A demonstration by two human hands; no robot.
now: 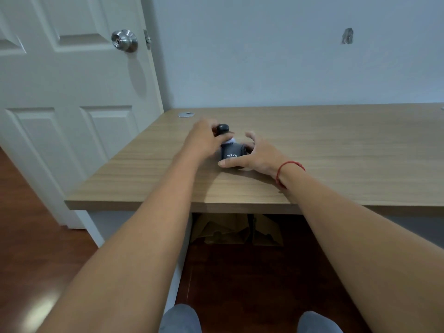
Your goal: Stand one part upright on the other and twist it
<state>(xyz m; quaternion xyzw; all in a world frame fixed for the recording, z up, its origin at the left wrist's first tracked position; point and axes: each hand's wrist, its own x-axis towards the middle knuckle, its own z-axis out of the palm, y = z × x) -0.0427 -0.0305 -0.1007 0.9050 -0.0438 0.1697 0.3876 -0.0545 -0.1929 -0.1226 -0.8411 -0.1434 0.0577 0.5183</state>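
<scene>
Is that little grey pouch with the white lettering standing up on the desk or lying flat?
Standing upright. The grey pouch rests on the desk, lettering level; right hand touches its base, left hand grips the top.

A small dark grey fabric pouch with white lettering reading "WISE" on its near face stands upright on the light wood-grain counter, towards the counter's left half and well back from the near edge. A bit of white material shows at its top. Just behind and above it sits a black rounded knob-like object (its lower part is hidden, so whether it joins the pouch cannot be told), glossy and dome-shaped on top.
</scene>
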